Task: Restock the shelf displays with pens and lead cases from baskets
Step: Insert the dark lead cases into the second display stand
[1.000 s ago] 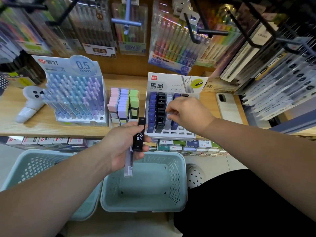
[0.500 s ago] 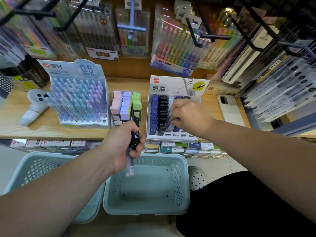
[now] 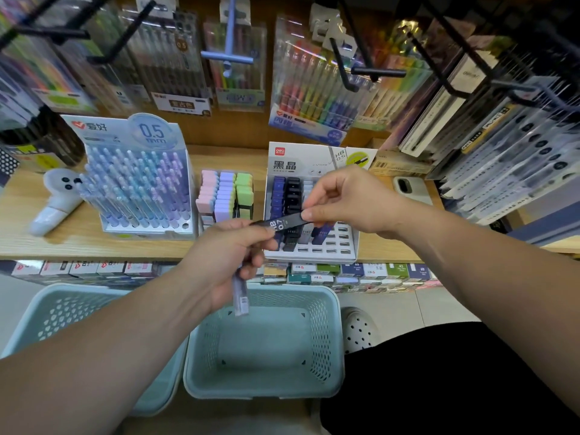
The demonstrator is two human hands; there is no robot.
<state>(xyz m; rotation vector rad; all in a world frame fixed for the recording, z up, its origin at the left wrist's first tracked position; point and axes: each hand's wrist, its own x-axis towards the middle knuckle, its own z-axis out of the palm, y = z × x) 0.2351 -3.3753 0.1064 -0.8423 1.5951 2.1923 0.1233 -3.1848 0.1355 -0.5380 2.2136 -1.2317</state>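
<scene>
Left hand [image 3: 229, 257] grips two cases at once: a black lead case [image 3: 280, 222] (label reads HB 0.7), lying nearly level between both hands, and a grey lead case [image 3: 241, 298], which hangs down out of the fist above the right basket [image 3: 260, 389]. Right hand [image 3: 351, 199] pinches the black case's other end with thumb and forefinger. Both hands are just in front of the lead case display [image 3: 301, 158] on the wooden shelf [image 3: 62, 240]; blue, black and grey cases fill its left columns. Pen display [image 3: 138, 183] stands at left, erasers [image 3: 226, 196] between the two displays. Left basket [image 3: 59, 312] touches the right one, below the shelf.
</scene>
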